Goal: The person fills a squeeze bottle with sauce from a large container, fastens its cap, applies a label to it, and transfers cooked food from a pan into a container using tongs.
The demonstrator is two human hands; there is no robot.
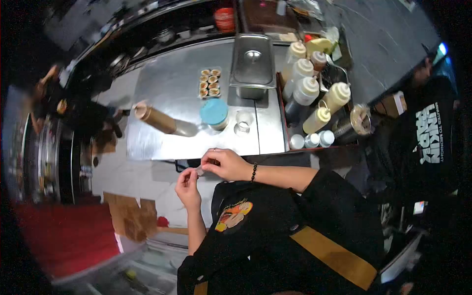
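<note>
My right hand, with a dark beaded bracelet at the wrist, is pinched just off the front edge of the steel table. My left hand is below and left of it, its fingers also pinched. Between the fingertips of both hands is a small pale, translucent piece, too small to name. Nearest on the table are a tub with a blue lid, a small clear cup and a brown sauce bottle that looks tilted. Behind the tub is a clear tray of sushi rolls.
A lidded steel container stands at the back. Several squeeze bottles crowd a tray on the right, with small white-capped containers in front. One person is at the far left, another at the right.
</note>
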